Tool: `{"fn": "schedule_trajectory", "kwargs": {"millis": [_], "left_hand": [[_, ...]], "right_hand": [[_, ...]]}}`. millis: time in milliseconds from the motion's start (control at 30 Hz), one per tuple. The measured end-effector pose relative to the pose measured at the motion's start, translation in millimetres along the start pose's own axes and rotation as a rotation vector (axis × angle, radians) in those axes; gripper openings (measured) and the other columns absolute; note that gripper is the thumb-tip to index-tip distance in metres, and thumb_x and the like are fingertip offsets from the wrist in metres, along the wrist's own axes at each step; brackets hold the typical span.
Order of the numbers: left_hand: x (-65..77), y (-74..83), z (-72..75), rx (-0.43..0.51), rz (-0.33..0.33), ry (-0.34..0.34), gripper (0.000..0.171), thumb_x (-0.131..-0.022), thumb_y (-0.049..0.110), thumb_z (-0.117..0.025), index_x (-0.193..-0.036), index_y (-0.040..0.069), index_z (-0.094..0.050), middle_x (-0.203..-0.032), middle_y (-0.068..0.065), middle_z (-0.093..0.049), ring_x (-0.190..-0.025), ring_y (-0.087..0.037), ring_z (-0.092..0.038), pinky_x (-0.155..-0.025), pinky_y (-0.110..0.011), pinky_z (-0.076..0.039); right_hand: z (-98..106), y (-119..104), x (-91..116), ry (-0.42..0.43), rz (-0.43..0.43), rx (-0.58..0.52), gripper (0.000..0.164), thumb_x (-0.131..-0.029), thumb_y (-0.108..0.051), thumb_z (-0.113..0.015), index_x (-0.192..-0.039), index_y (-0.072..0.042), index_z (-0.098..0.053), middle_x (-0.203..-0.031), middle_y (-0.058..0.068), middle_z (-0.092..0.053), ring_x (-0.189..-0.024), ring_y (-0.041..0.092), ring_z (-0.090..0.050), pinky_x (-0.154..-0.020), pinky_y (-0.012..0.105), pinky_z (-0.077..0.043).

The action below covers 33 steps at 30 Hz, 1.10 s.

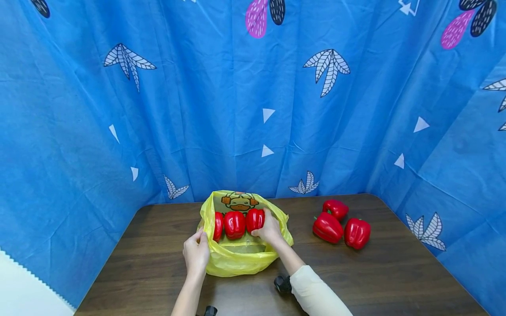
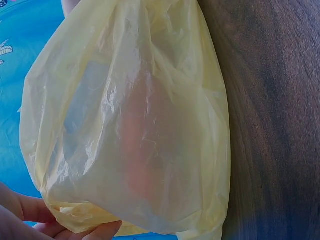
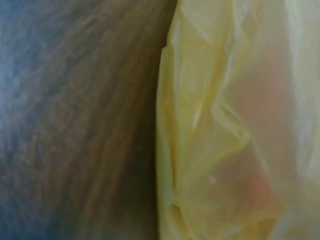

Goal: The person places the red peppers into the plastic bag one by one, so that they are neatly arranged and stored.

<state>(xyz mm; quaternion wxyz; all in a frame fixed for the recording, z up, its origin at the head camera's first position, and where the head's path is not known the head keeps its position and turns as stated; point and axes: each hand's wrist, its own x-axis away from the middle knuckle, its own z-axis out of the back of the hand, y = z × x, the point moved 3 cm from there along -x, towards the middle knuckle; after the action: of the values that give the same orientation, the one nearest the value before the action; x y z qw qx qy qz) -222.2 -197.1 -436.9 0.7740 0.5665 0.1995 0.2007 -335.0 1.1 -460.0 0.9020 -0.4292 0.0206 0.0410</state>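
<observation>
A yellow plastic bag (image 1: 237, 265) with a duck print stands with its mouth spread wide. My left hand (image 1: 196, 253) pinches its left rim; in the left wrist view the fingers (image 2: 102, 231) curl at the bag's edge, and red shows faintly through the plastic. Reaching inside the mouth, my right hand (image 1: 271, 229) grips a red bell pepper (image 1: 254, 219) at the right, thumb at its lower side. Two more peppers lie beside it in the bag, a middle pepper (image 1: 235, 224) and a left pepper (image 1: 218, 226) partly hidden by the rim. Yellow plastic (image 3: 200, 125) covers the right hand in the right wrist view.
Three red bell peppers sit grouped on the brown table (image 1: 150, 263) right of the bag: a back one (image 1: 336, 209), a front-left one (image 1: 328, 228) and a right one (image 1: 357, 233). A blue patterned curtain (image 1: 221, 109) hangs behind and along the sides.
</observation>
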Motion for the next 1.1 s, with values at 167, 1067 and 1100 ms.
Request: {"fn": "schedule_trajectory", "kwargs": {"millis": [167, 1067, 1100], "left_hand": [[-0.2, 0.3, -0.2, -0.003, 0.005, 0.0, 0.036, -0.1, 0.007, -0.047, -0.131, -0.008, -0.056, -0.138, -0.022, -0.052, -0.137, -0.04, -0.04, -0.114, -0.054, -0.031], [-2.2, 0.2, 0.1, -0.008, 0.022, -0.017, 0.036, -0.101, 0.008, -0.046, -0.132, -0.007, -0.055, -0.141, -0.02, -0.051, -0.139, -0.041, -0.037, -0.116, -0.055, -0.028], [-2.0, 0.4, 0.1, -0.008, 0.022, -0.015, 0.036, -0.101, 0.008, -0.046, -0.132, -0.007, -0.056, -0.14, -0.02, -0.051, -0.139, -0.041, -0.037, -0.116, -0.055, -0.028]], "right_hand": [[9, -7, 11, -0.058, 0.039, 0.017, 0.09, -0.072, -0.006, -0.084, -0.147, -0.002, -0.036, -0.136, 0.026, -0.052, -0.123, 0.042, -0.05, -0.099, 0.057, -0.048], [207, 105, 54, 0.393, 0.121, -0.026, 0.07, -0.084, -0.023, -0.077, -0.145, -0.008, -0.045, -0.142, 0.021, -0.047, -0.126, 0.038, -0.05, -0.102, 0.05, -0.047], [211, 111, 55, 0.399, 0.102, -0.016, 0.071, -0.084, -0.024, -0.077, -0.145, -0.008, -0.044, -0.142, 0.022, -0.046, -0.127, 0.04, -0.048, -0.101, 0.055, -0.046]]}}
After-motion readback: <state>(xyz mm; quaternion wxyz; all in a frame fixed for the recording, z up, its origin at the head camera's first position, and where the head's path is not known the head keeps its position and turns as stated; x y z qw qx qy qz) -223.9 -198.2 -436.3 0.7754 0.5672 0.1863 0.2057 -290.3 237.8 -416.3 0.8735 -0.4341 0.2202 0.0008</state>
